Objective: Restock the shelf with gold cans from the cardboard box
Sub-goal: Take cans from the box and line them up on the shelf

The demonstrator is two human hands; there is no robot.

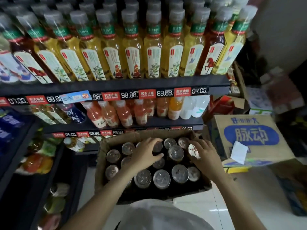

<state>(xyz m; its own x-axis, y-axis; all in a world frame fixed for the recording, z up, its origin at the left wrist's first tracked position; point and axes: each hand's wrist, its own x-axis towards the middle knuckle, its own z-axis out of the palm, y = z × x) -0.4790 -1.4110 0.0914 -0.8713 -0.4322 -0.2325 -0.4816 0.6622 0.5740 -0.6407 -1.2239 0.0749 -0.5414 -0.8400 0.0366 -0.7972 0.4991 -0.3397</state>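
Hands [146,153], two, over boxed cans [162,179].

The left hand [146,155] hides a can beneath it; lower shelf bottles [54,203] are blurred

Box packed tight, shelves crowding at 12 o'clock.
Your hands find few gaps between the cans [161,179] in the cardboard box [106,145]; the second carton [249,138] blocks 3 o'clock, bottles [109,113] wall 12, bare floor [232,196] lies open toward 5.
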